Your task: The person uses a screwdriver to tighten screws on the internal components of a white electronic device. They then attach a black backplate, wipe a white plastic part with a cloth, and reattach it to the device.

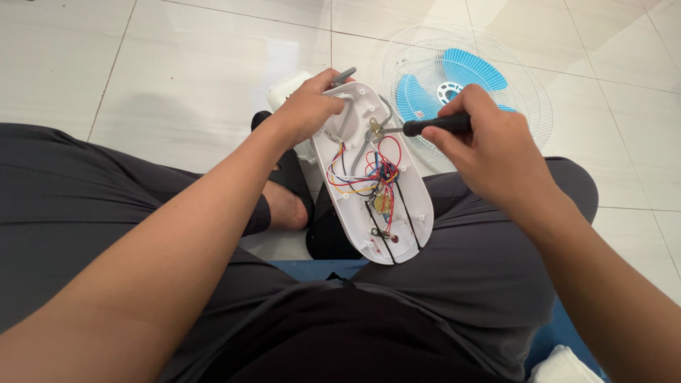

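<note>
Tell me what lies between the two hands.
In the head view, the screwdriver held by the right hand spans the gap, its tip on the white housing that the left hand grips.

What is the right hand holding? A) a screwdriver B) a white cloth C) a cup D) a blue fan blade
A: the right hand grips a black-handled screwdriver, its tip inside the open white housing with wires, which the left hand steadies.
</note>
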